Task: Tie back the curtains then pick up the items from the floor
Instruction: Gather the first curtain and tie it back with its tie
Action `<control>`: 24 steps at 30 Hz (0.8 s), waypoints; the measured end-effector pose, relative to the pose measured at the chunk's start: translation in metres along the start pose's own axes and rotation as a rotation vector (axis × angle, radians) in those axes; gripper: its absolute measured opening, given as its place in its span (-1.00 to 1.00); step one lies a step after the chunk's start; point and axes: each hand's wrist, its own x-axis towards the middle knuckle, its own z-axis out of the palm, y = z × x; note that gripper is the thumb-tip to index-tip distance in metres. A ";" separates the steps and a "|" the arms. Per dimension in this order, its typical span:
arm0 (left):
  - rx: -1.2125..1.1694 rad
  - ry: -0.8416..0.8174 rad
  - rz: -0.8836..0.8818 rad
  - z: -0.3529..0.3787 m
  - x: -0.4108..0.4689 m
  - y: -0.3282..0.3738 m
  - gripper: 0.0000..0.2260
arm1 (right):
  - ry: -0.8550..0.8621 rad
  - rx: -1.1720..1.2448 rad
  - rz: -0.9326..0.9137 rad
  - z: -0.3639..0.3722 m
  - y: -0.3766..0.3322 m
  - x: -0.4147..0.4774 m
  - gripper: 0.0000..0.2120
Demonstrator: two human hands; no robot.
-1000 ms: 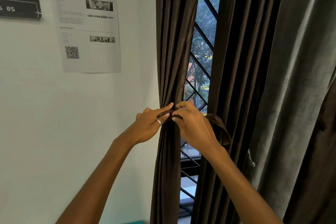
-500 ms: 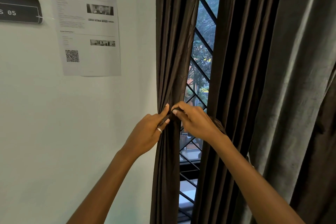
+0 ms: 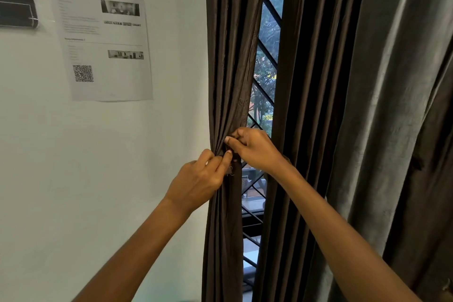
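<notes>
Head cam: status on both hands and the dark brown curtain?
Left hand and right hand both pinching the gathered waist of the dark brown pleated curtain. Tied or not: cannot tell, fingers cover it. Nothing blocking the hands.

Pale wall (image 3: 98, 167) at left; printed sheet (image 3: 105, 39) stuck flat on it, with QR code at lower left and two small photo strips; dark plaque (image 3: 17, 11) just beside the sheet, cut by frame edge; brown curtain (image 3: 228, 56) hanging along wall's right edge.
</notes>
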 end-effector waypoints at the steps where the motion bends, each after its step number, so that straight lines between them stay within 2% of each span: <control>1: 0.008 -0.021 -0.024 -0.003 0.003 0.003 -0.59 | 0.018 -0.033 -0.004 0.002 0.000 0.000 -0.71; 5: -0.019 -0.076 -0.125 -0.008 0.009 0.007 -0.77 | 0.025 -0.044 -0.001 0.008 0.000 -0.002 -0.57; 8: -0.110 -0.164 -0.218 -0.011 0.014 0.003 -0.98 | -0.017 0.026 0.009 0.010 0.001 -0.002 -0.57; 12: -0.190 -0.319 -0.313 -0.010 0.019 -0.001 -0.83 | -0.051 0.062 0.000 0.008 -0.001 -0.002 -0.61; 16: -0.303 -0.611 -0.367 -0.018 0.030 -0.008 -0.68 | -0.081 0.011 -0.067 0.005 0.002 -0.007 -0.61; 20: -0.566 -0.874 -0.487 -0.018 0.052 -0.023 -0.76 | -0.099 0.006 -0.084 0.004 0.011 -0.012 -0.69; 24: -0.772 -0.960 -0.673 -0.010 0.068 -0.035 -0.80 | -0.123 0.059 -0.065 0.007 0.015 -0.022 -0.91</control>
